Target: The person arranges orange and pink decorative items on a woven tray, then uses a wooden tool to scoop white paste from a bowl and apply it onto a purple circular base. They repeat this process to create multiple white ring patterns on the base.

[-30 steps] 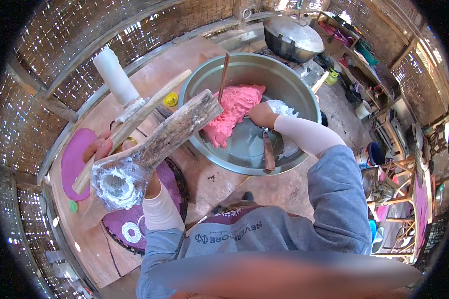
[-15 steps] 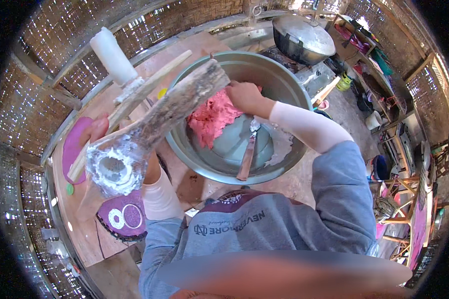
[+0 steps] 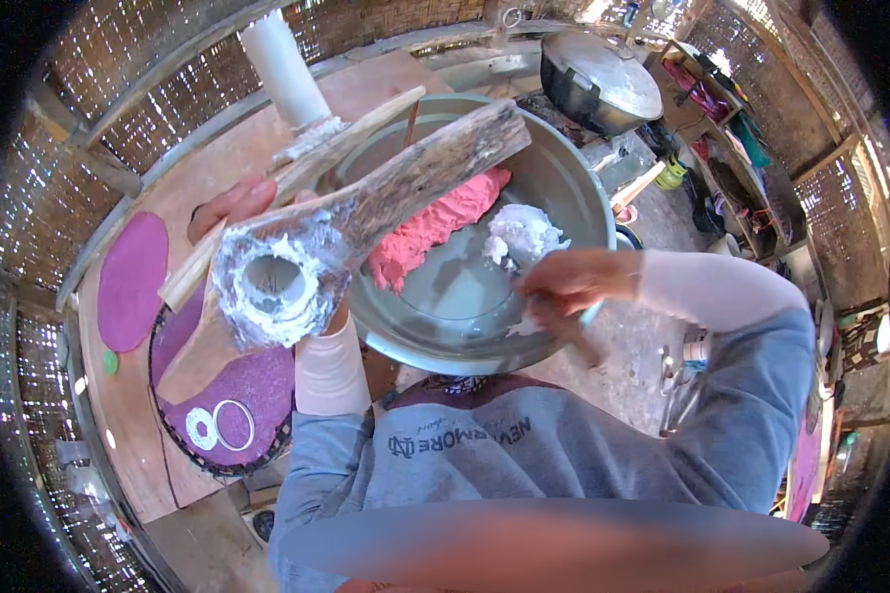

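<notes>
My left hand (image 3: 239, 203) is closed around a wooden press; its fingers show beyond the wood and the palm is hidden. The press has a thick wooden bar (image 3: 430, 163) with a round hole ringed in white paste, a thinner wooden lever (image 3: 366, 127), and a pale cylinder (image 3: 285, 74) with paste at its base. In my right hand (image 3: 583, 277) is a wooden-handled utensil (image 3: 588, 343), its head hidden under a lump of white paste (image 3: 526, 235). Both are over a large grey-green basin (image 3: 591, 178), where pink dough (image 3: 435, 227) lies partly behind the bar.
On the wooden table (image 3: 203, 163) at left are a purple disc (image 3: 132, 282), a green cap (image 3: 111, 363) and a purple-lined tray (image 3: 259, 381) with a white ring (image 3: 233, 425). A lidded metal pot (image 3: 601, 81) stands beyond the basin. Shelves (image 3: 737, 163) line the far right.
My right hand has left the pink dough and moved nearer, taking up the utensil from the basin with a lump of white paste. The press has shifted to the right over the basin.
</notes>
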### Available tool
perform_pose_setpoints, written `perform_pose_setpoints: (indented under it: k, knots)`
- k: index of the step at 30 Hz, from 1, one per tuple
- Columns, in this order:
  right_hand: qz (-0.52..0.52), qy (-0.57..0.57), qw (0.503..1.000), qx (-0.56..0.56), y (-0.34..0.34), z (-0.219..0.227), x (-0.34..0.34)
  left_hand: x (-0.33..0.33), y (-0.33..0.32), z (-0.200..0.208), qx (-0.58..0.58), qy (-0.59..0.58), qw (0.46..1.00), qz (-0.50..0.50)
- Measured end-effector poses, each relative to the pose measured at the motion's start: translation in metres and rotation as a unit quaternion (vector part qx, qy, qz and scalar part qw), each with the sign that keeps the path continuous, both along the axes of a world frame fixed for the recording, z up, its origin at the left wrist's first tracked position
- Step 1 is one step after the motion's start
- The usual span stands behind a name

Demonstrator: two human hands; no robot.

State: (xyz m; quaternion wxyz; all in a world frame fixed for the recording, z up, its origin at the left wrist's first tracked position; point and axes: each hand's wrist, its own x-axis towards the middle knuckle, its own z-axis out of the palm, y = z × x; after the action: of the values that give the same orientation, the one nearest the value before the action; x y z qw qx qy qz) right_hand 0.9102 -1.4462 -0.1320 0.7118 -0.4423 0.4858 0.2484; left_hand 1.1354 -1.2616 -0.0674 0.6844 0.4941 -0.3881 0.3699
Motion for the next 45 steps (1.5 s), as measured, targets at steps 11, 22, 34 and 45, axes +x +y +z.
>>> perform_pose_setpoints:
  k: [11, 22, 34, 45]
  knots:
    - [0.614, 0.076, 0.352, -0.702, -0.028, 0.044, 0.041, -0.004, -0.014, -0.003, 0.016, 0.032, 0.998, -0.044]
    - [0.656, 0.094, 0.359, -0.657, -0.015, -0.052, 0.043, 0.018, -0.021, -0.018, -0.002, 0.024, 0.997, -0.080]
    - [0.588, 0.041, 0.370, -0.718, 0.017, 0.026, 0.022, 0.004, -0.015, 0.014, -0.001, 0.006, 1.000, 0.011]
    - [0.590, 0.083, 0.459, -0.659, 0.021, 0.025, 0.013, 0.022, 0.021, 0.030, -0.029, 0.065, 0.986, -0.151]
